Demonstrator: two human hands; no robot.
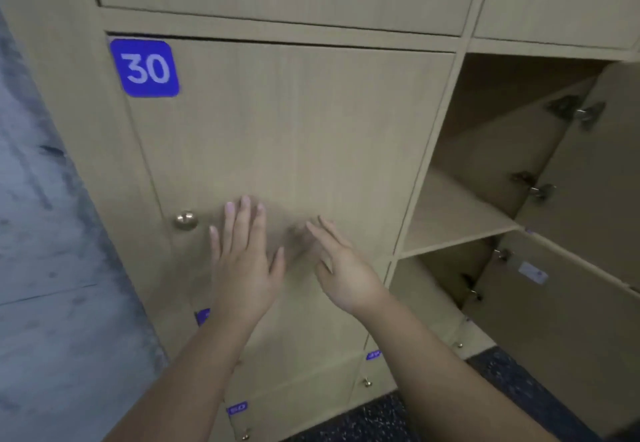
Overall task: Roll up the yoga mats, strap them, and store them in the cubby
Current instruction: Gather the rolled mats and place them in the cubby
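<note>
A closed wooden cubby door (294, 123) fills the middle of the view, with a blue "30" label (144, 67) at its top left and a round brass knob (186, 220) at its lower left edge. My left hand (244, 265) is spread flat with straight fingers at the door, just right of the knob. My right hand (343, 268) is beside it, fingers straight and angled toward the door. Neither hand holds anything. No yoga mat or strap is in view.
To the right, two cubbies (485, 192) stand open, their doors (588, 182) swung out with metal hinges showing. More closed doors with small knobs lie below. A grey concrete wall (52, 234) is on the left, dark speckled floor (381, 421) below.
</note>
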